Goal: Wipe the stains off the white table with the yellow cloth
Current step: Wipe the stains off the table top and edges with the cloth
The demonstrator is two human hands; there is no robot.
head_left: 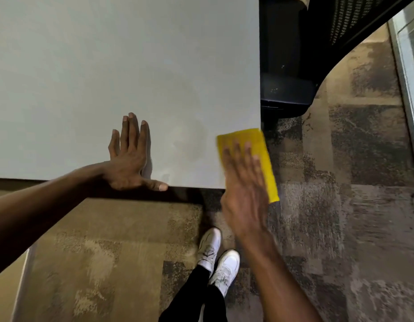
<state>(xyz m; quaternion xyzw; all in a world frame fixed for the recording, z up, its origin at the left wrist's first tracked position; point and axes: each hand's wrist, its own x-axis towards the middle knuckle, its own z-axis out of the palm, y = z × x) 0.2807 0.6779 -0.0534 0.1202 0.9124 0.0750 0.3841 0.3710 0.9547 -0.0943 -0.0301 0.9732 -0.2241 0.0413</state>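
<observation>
The right hand (244, 182) is lying flat, fingers spread, pressing a folded yellow rectangular cloth (250, 159) at the near right corner of the smooth white table (108, 66), the cloth overhanging the edge. The left hand (129, 156) is resting palm-down, fingers wide, holding nothing, near faint smudges (189, 145).
</observation>
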